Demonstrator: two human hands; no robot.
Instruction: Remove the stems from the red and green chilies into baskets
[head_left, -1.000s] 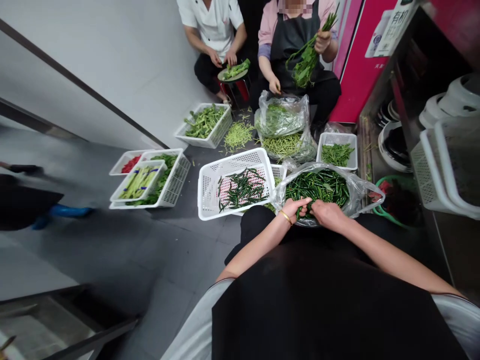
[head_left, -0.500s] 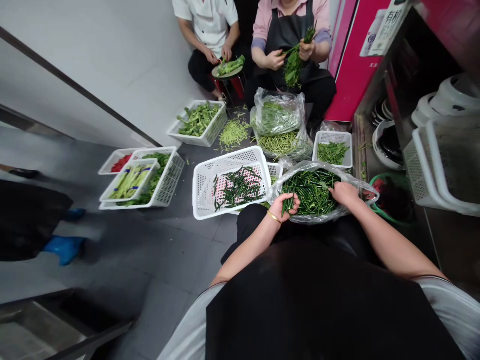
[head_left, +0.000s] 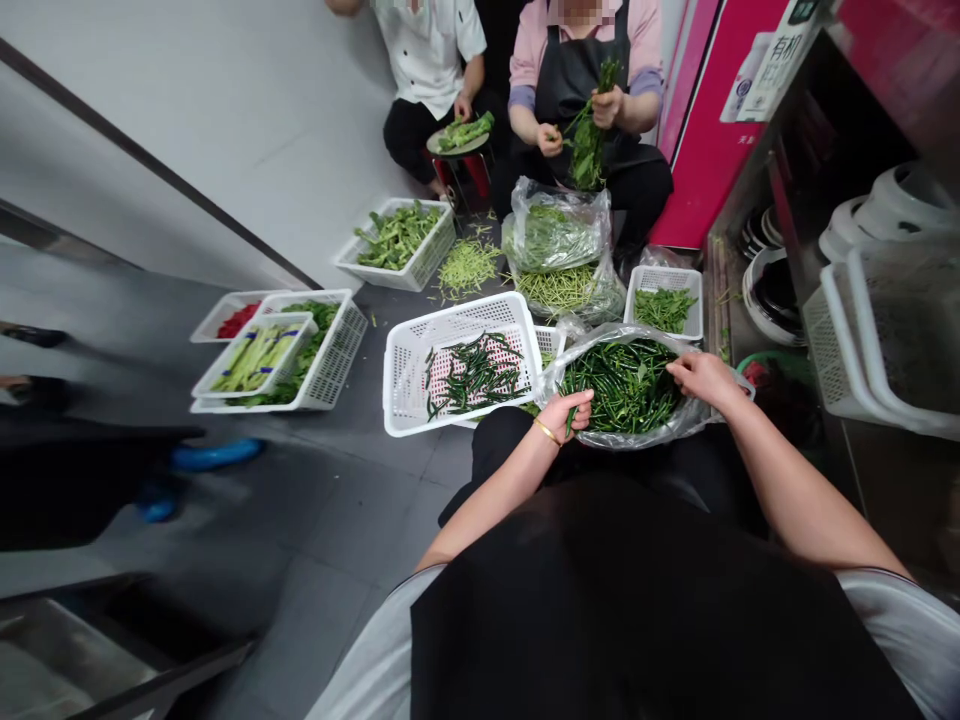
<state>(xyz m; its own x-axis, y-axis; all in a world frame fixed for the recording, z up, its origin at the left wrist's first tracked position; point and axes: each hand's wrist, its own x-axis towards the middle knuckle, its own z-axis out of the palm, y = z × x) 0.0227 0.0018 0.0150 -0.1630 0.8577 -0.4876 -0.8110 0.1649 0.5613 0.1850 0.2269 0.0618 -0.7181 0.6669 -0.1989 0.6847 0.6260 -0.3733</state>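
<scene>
A clear plastic bag (head_left: 675,432) full of dark green chili peppers (head_left: 626,385) lies open in front of me. At its left edge, my left hand (head_left: 566,413) is closed around a few green chili peppers, their tips poking out past the fingers. My right hand (head_left: 699,380) is over the bag's right side, fingers pinched together; what they hold, if anything, is too small to make out. Left of the bag stands a white perforated basket (head_left: 409,385) with a loose layer of green chili peppers (head_left: 480,375) on its bottom.
Ahead sit two co-workers, one (head_left: 589,90) holding leafy greens. Baskets of cut greens (head_left: 397,235) and bundled stalks (head_left: 259,360) stand left. A bag of green stems (head_left: 559,285) and a small basket (head_left: 664,270) lie beyond. Another person's blue shoe (head_left: 217,455) is at left.
My right hand has lifted slightly and its fingers are now pinched. Fewer peppers show in my left hand. At left, the person in blue shoes has stepped to the right.
</scene>
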